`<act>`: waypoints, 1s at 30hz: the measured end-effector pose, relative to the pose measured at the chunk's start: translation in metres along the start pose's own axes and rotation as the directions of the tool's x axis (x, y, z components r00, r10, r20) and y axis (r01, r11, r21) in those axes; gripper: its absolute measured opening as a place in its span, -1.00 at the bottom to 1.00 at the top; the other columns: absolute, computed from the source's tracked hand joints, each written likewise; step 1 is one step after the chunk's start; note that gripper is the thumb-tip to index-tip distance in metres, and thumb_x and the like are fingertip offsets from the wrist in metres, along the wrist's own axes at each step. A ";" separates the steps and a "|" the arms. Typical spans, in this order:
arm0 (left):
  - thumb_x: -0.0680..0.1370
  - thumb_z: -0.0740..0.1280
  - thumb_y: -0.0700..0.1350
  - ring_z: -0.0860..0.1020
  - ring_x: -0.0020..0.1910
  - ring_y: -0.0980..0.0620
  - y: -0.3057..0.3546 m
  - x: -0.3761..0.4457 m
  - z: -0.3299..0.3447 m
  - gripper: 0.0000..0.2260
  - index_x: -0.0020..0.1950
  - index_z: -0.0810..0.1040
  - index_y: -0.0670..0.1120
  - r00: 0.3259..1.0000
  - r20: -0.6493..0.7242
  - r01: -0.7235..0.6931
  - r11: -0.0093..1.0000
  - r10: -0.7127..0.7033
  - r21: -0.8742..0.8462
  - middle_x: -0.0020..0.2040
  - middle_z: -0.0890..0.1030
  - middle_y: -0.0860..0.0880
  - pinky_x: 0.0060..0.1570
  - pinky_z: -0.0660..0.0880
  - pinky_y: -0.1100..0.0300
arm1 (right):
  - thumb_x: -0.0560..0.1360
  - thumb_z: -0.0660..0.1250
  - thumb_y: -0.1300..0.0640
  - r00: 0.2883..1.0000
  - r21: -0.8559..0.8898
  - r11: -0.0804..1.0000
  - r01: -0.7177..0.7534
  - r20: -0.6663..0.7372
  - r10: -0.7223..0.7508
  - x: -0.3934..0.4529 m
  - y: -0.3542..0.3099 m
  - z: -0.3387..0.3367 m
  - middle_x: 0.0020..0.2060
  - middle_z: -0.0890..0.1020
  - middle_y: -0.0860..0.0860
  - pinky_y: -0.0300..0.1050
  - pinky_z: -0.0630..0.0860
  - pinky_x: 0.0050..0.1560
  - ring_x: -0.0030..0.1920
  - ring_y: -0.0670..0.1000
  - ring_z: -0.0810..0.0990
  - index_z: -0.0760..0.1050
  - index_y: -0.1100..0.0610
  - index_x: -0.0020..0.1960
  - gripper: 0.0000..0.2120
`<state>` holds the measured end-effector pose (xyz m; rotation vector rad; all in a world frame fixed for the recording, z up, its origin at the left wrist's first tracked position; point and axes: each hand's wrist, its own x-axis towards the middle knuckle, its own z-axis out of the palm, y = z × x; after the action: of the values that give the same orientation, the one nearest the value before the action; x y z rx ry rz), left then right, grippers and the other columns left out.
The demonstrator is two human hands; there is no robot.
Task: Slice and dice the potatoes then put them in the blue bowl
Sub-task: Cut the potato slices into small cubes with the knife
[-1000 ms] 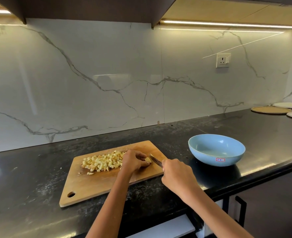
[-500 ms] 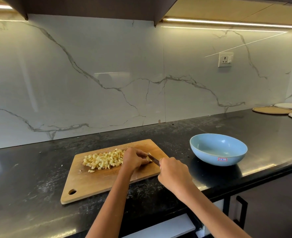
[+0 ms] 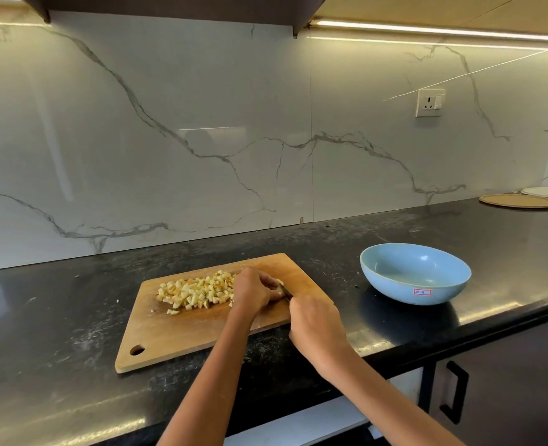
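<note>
- Two hands at one board [image 3: 201,329]: last potato [image 3: 280,282] pinched by left fingers [image 3: 274,292], knife [image 3: 285,291] gripped in right hand [image 3: 317,326].
- Fingertips could be nicked if the small piece slips.
- Dice [image 3: 197,292] may be scattered before the bowl [image 3: 414,274].

A matt wooden cutting board [image 3: 201,329] lies on a glossy black stone counter [image 3: 507,252] beneath a polished marble backsplash [image 3: 169,123].

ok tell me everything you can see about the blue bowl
The blue bowl is a wide, shallow, round dish, pale blue with a glossy glazed look, ceramic by appearance. A small white sticker with a red border sits low on its near outer wall. It stands upright on the black countertop, to the right of the wooden cutting board and apart from it. No potato shows inside; it looks empty. Neither hand touches it.
</note>
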<state>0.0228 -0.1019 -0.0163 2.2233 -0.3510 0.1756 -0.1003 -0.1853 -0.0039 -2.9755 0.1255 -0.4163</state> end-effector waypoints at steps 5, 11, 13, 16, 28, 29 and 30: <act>0.37 0.50 -0.22 0.61 -0.13 0.03 0.000 -0.002 0.000 -0.85 -0.08 0.68 -0.18 0.999 -0.028 -0.025 0.999 0.026 0.046 -0.08 0.68 -0.09 -0.07 0.54 0.21 | 0.57 0.20 0.25 1.000 -0.004 1.000 0.019 0.018 -0.019 0.007 0.002 -0.002 0.04 0.59 0.08 -0.15 0.38 -0.16 0.03 0.06 0.57 0.48 0.17 0.14 -0.82; 0.38 0.49 -0.22 0.61 -0.13 0.05 0.001 -0.004 -0.001 -0.85 -0.07 0.67 -0.17 1.000 -0.018 -0.017 0.999 0.017 0.033 -0.08 0.67 -0.08 -0.07 0.56 0.21 | 0.59 0.17 0.24 0.998 -0.034 0.998 0.058 0.020 -0.057 -0.004 0.005 -0.005 0.07 0.57 0.09 -0.13 0.44 -0.09 0.04 0.06 0.57 0.45 0.17 0.20 -0.79; 0.38 0.49 -0.22 0.61 -0.13 0.04 0.000 -0.003 -0.002 -0.85 -0.07 0.67 -0.17 1.000 0.000 -0.018 1.000 0.018 0.020 -0.07 0.67 -0.07 -0.04 0.57 0.17 | 0.58 0.18 0.24 0.998 -0.039 0.998 0.058 0.018 -0.057 -0.001 0.005 -0.005 0.06 0.58 0.08 -0.13 0.41 -0.13 0.03 0.06 0.58 0.45 0.17 0.20 -0.79; 0.38 0.49 -0.21 0.59 -0.14 0.06 0.000 -0.003 -0.002 -0.84 -0.05 0.67 -0.16 1.000 0.027 -0.017 1.000 0.016 0.020 -0.08 0.67 -0.06 -0.02 0.56 0.16 | 0.58 0.17 0.25 0.999 -0.038 0.999 0.029 0.018 -0.029 0.006 0.004 -0.004 0.05 0.59 0.08 -0.13 0.39 -0.16 0.04 0.07 0.58 0.47 0.16 0.19 -0.79; 0.40 0.48 -0.21 0.59 -0.16 0.06 -0.002 -0.005 0.002 -0.87 -0.06 0.67 -0.17 0.997 -0.079 -0.008 1.000 0.007 -0.013 -0.10 0.68 -0.10 -0.10 0.53 0.22 | 0.59 0.17 0.27 0.998 -0.028 0.998 0.055 0.009 -0.055 -0.006 0.004 -0.003 0.07 0.58 0.12 -0.09 0.49 -0.06 0.05 0.08 0.58 0.47 0.21 0.19 -0.78; 0.40 0.48 -0.22 0.60 -0.16 0.05 -0.002 -0.004 0.002 -0.86 -0.06 0.67 -0.17 0.997 -0.074 -0.008 1.000 0.007 -0.020 -0.10 0.68 -0.10 -0.09 0.54 0.22 | 0.58 0.18 0.26 0.999 -0.017 0.999 0.048 0.008 -0.048 -0.007 0.006 -0.004 0.07 0.58 0.11 -0.08 0.49 -0.03 0.05 0.08 0.58 0.46 0.20 0.20 -0.78; 0.40 0.48 -0.23 0.60 -0.16 0.05 -0.003 -0.004 0.002 -0.86 -0.06 0.67 -0.17 0.997 -0.073 -0.010 1.000 0.009 -0.019 -0.11 0.67 -0.10 -0.09 0.54 0.22 | 0.58 0.19 0.25 0.999 -0.004 0.999 0.041 0.010 -0.041 -0.007 0.007 -0.004 0.08 0.58 0.11 -0.07 0.49 -0.01 0.05 0.08 0.58 0.46 0.19 0.20 -0.78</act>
<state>0.0203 -0.1007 -0.0203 2.1906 -0.3219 0.2565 -0.1090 -0.1923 -0.0027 -2.9883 0.0647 -0.4058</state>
